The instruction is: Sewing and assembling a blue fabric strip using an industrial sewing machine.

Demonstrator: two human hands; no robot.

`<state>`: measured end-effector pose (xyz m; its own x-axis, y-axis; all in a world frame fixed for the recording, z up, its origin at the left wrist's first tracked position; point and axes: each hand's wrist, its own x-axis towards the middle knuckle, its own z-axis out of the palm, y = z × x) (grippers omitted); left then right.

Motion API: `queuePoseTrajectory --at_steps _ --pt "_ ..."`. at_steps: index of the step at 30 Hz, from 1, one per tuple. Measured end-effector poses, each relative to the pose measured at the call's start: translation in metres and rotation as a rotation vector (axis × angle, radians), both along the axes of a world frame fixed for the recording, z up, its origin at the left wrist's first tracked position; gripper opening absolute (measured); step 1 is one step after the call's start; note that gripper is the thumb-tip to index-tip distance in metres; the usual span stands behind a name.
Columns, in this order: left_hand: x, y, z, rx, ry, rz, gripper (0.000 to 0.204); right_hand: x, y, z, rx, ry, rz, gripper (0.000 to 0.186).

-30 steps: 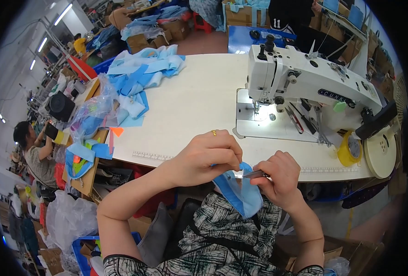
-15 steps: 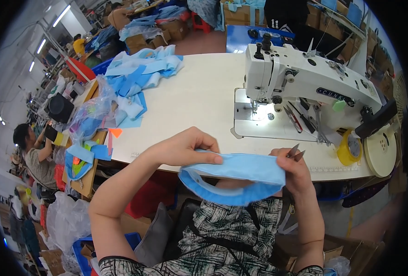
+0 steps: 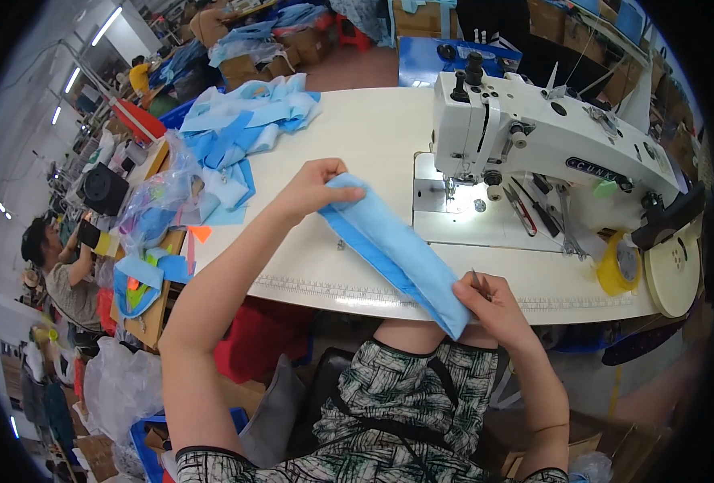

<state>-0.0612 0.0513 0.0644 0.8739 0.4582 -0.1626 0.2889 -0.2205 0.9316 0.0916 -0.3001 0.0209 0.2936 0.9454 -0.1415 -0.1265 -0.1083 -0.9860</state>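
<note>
A long strip of light blue fabric [image 3: 397, 249] is stretched slantwise over the white sewing table [image 3: 357, 145]. My left hand [image 3: 312, 189] pinches its far end above the table. My right hand [image 3: 489, 302] grips its near end at the table's front edge and also holds a small metal snipper. The white sewing machine [image 3: 534, 137] stands to the right of the strip, with its lit needle area just beyond the fabric.
A heap of blue fabric pieces [image 3: 236, 133] lies at the table's far left. A yellow tape roll [image 3: 618, 266] and small tools sit by the machine's base. Another person [image 3: 55, 266] sits at the left beside bags and boxes.
The fabric was bunched between my hands near my lap. My left hand has moved up and forward over the table, pulling the piece out into a long flat strip.
</note>
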Motion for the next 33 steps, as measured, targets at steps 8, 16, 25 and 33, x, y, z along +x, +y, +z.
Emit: queuePoseTrajectory --at_steps 8,16,25,33 --pt "0.05 -0.098 -0.02 0.958 -0.315 -0.041 0.018 -0.008 0.018 0.002 -0.11 0.016 -0.176 0.035" --pt "0.048 -0.111 -0.058 1.005 -0.236 -0.137 0.04 -0.001 0.002 0.0 -0.029 -0.07 -0.2 0.027" --pt "0.055 -0.097 -0.055 0.305 -0.277 -0.026 0.036 0.025 0.033 0.005 0.469 -1.382 0.033 0.046" --pt "0.069 -0.076 -0.052 0.725 -0.298 -0.124 0.02 0.038 0.037 -0.011 0.587 -1.4 0.238 0.033"
